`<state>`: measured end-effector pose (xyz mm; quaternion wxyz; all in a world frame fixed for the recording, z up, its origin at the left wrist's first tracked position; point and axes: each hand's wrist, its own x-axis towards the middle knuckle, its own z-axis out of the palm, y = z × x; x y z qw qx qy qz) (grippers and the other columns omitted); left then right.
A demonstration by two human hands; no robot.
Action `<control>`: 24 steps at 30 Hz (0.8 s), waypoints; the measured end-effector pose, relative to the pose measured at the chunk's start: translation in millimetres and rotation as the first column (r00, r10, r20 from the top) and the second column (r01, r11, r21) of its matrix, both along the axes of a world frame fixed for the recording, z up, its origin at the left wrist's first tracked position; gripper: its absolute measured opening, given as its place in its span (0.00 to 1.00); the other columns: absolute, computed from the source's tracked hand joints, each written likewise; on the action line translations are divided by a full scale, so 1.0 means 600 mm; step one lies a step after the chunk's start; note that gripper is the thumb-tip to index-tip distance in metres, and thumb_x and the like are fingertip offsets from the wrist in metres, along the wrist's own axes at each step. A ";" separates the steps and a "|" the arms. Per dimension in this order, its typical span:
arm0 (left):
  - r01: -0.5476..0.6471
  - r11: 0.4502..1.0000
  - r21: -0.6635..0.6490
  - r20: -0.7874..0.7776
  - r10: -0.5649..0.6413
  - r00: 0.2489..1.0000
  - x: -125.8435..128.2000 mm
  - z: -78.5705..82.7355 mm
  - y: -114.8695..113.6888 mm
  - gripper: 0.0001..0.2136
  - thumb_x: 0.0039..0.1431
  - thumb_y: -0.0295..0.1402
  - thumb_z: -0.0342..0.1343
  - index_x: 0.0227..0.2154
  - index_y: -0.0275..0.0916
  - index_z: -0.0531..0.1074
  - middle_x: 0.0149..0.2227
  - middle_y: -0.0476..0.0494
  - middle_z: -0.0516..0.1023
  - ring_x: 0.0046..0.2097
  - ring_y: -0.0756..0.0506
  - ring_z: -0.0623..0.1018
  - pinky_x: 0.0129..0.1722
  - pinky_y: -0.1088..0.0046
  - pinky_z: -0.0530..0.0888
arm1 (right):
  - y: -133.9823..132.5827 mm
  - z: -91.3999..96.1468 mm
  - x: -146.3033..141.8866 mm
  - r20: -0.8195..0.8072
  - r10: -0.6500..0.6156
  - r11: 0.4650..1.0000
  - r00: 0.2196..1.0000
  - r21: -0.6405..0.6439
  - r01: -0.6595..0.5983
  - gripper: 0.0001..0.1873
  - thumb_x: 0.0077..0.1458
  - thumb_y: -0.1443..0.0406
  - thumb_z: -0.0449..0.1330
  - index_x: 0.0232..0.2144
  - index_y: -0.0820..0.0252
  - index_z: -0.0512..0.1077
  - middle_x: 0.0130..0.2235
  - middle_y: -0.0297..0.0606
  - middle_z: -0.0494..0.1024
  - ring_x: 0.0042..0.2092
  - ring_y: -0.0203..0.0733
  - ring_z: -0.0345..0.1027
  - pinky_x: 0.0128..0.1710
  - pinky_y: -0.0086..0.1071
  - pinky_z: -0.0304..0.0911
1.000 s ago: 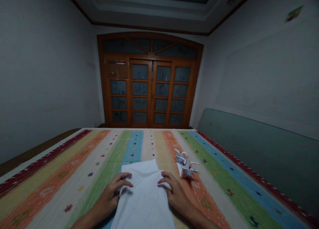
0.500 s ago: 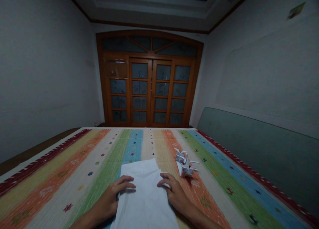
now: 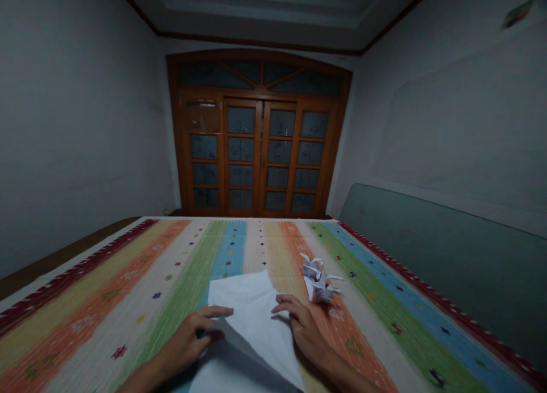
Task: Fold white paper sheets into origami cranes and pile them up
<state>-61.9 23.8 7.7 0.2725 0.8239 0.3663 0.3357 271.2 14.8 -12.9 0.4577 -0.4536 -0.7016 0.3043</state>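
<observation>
- Centrally, a sheet of white paper (image 3: 252, 302) is laid on a striped woven cover (image 3: 128, 285), low in the view and between the two hands. It is creased, and its near left part is lifted and turned over along a diagonal, so that a shaded grey flap (image 3: 250, 359) is shown running toward the lower edge of the view.
- The left hand (image 3: 183, 342) is placed at the left edge of the sheet, beside the flap. Its fingers are curled inward and reach across the paper, and the edge appears to be pinched there, although the thumb is largely hidden and the exact grip cannot be confirmed.
- The right hand (image 3: 305, 330) is rested on the right side of the sheet. Its fingers are slightly spread and lie across the paper near its edge; no pinch or closed grip is shown.
- Just beyond the right hand, a small folded paper figure (image 3: 318, 282) is set on the cover, close to the sheet's right edge. Its pointed white folds are seen, but its exact form is hard to make out.
- The cover is marked by lengthwise bands of orange, green, blue and cream, with small stitched motifs and a red border.
- Beyond the cover, a wooden glazed double door (image 3: 256, 136) is seen, and a grey-green padded panel (image 3: 440, 250) is set along the right wall.
</observation>
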 end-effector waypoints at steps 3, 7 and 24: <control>-0.018 0.995 -0.103 0.055 0.024 0.998 0.009 0.022 -0.002 0.14 0.64 0.39 0.56 0.29 0.46 0.86 0.50 0.42 0.86 0.52 0.34 0.82 0.56 0.56 0.74 | -0.001 0.009 -0.003 -0.056 0.009 1.000 0.998 0.012 -0.009 0.24 0.50 0.74 0.50 0.37 0.53 0.84 0.53 0.44 0.81 0.58 0.49 0.72 0.63 0.49 0.62; -0.107 0.972 -0.210 0.199 0.150 0.968 0.017 0.035 -0.004 0.22 0.60 0.54 0.59 0.24 0.42 0.84 0.33 0.40 0.86 0.38 0.36 0.82 0.43 0.63 0.79 | -0.006 0.022 -0.006 -0.055 0.014 1.000 0.998 0.010 -0.013 0.21 0.47 0.74 0.55 0.37 0.53 0.84 0.53 0.45 0.80 0.58 0.52 0.72 0.60 0.49 0.64; -0.203 0.971 -0.123 0.212 0.225 0.951 0.022 0.023 0.005 0.31 0.59 0.67 0.53 0.31 0.43 0.86 0.46 0.34 0.84 0.52 0.31 0.80 0.54 0.55 0.76 | -0.006 0.033 -0.019 -0.170 -0.078 0.992 0.982 0.082 0.093 0.21 0.59 0.51 0.64 0.21 0.58 0.78 0.32 0.38 0.71 0.34 0.44 0.68 0.33 0.32 0.66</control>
